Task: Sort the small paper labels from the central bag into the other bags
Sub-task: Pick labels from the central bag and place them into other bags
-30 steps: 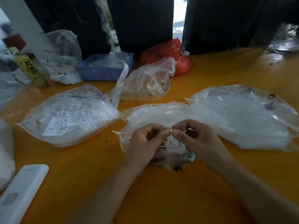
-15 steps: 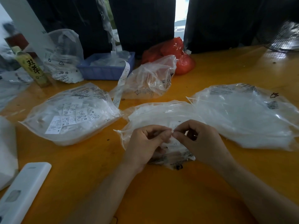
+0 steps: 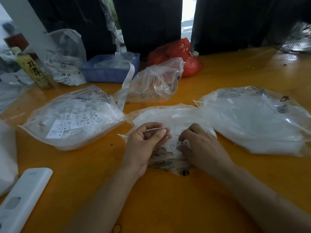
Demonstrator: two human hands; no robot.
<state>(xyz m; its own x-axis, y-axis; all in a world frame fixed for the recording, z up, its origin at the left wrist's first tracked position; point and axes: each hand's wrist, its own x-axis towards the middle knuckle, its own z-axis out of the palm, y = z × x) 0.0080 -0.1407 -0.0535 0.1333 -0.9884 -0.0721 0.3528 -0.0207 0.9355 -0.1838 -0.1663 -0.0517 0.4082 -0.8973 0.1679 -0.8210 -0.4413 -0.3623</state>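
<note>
The central clear bag [image 3: 170,115] of small white paper labels [image 3: 172,146] lies on the orange table [image 3: 168,199]. Both my hands are over its near end. My right hand [image 3: 200,148] is curled down onto the loose labels and pinches one between thumb and fingertips. To its left, my left hand [image 3: 144,143] is half curled, and a pale label seems held between its thumb and fingers. A bag of sorted size labels [image 3: 72,118] lies to the left, a large bag [image 3: 252,118] to the right, and a crumpled one [image 3: 156,81] behind.
A blue tray [image 3: 109,69] with a hanging label strip [image 3: 126,84], a red bag [image 3: 181,54], a drink bottle [image 3: 32,69] and another clear bag [image 3: 65,56] line the back. A white device [image 3: 21,199] lies at the near left. A fan [image 3: 297,39] is at the far right.
My hands, which pinched one label between them, have parted. The right hand has dropped onto the labels in the central bag; the left stays beside it.
</note>
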